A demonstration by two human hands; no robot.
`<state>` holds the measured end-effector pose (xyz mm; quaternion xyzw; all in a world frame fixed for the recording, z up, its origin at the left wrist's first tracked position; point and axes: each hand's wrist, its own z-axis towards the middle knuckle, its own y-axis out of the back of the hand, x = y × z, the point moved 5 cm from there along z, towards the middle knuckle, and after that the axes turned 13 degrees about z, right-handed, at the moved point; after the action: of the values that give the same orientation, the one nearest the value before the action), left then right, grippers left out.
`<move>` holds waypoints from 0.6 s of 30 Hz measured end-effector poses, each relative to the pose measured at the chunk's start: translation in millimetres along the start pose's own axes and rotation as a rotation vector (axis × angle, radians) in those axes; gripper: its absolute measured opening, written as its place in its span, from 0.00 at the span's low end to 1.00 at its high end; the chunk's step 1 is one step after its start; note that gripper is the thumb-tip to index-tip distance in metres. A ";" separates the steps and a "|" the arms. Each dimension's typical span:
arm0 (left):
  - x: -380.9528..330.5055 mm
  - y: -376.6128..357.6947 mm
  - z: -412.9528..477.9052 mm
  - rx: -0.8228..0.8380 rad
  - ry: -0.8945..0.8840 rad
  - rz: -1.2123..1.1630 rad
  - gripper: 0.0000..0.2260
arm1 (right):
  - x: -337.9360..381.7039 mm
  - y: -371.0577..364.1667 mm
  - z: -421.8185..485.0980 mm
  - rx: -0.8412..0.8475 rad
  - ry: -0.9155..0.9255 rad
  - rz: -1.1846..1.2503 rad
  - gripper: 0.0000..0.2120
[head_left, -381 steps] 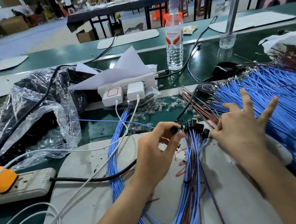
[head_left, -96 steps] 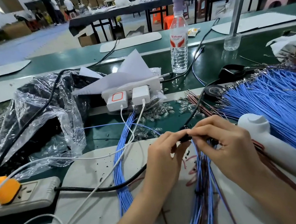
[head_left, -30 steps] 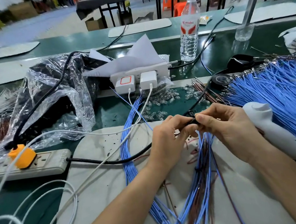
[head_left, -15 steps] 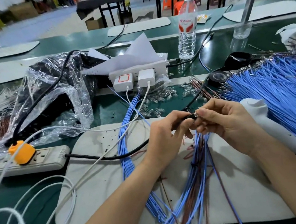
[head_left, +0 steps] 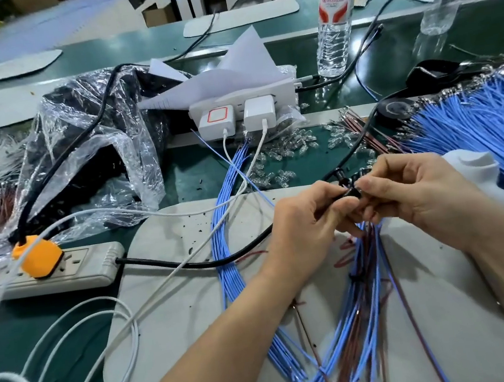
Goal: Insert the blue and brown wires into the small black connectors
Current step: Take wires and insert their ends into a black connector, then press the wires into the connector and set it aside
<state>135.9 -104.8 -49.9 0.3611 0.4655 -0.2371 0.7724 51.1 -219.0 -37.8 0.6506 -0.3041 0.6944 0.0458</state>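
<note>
My left hand (head_left: 307,220) and my right hand (head_left: 417,191) meet above the grey work mat (head_left: 178,296), fingertips pinching a small black connector (head_left: 352,192) between them. More black connectors (head_left: 343,178) show just behind the fingers. A bundle of blue and brown wires (head_left: 359,298) hangs down from the hands toward the near edge. A second bunch of blue wires (head_left: 233,251) lies on the mat to the left. A big fan of loose blue wires (head_left: 485,124) spreads at the right, with loose brown wires (head_left: 368,134) behind the hands.
A white handheld tool (head_left: 478,167) lies behind my right hand. A power strip with an orange plug (head_left: 42,266) sits left, its black cable crossing the mat. Chargers (head_left: 234,117), clear bulbs (head_left: 284,151), a plastic bag (head_left: 85,148) and a water bottle (head_left: 333,16) stand further back.
Both hands stay together on the connector, with only small finger shifts. The view has moved slightly closer and to the left.
</note>
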 end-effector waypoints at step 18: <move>-10.3 7.4 3.9 -0.147 -0.141 0.332 0.11 | 41.4 0.9 -19.0 -0.094 0.459 -0.274 0.10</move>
<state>138.6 -102.8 -37.0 0.3582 0.3603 -0.0966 0.8559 27.8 -224.3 1.1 0.5086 -0.2267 0.7960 0.2374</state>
